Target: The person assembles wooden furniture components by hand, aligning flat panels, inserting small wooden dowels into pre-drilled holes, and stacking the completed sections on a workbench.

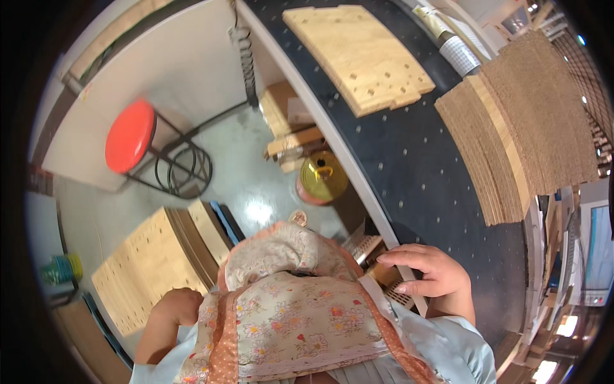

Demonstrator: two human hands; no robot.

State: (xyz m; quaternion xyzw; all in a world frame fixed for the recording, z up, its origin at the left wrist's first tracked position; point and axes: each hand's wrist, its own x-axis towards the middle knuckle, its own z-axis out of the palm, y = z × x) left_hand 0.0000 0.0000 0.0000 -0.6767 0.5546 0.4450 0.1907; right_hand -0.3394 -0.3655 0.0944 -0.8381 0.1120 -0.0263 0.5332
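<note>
My left hand (pixel 176 307) hangs low at my left side, its fingers curled under, beside a stack of drilled light wooden panels (pixel 150 265). Whether those fingers touch the stack or hold anything is hidden. On the right, my right hand (pixel 427 272) rests at the pale edge of the dark workbench (pixel 409 166), fingers stretched out and nothing in them. Just under that hand is a partly opened drawer or rack with slotted metal (pixel 398 293). Farther along the bench lies a flat wooden panel (pixel 361 57) with small holes and notched ends.
Tall stacks of brown boards (pixel 531 115) stand at the bench's right side, near a screen (pixel 599 246). On the floor are a red-topped stool (pixel 131 136), a round tin with a yellow lid (pixel 323 177) and cardboard boxes (pixel 288 109). A coiled black cable (pixel 247 64) hangs by the partition.
</note>
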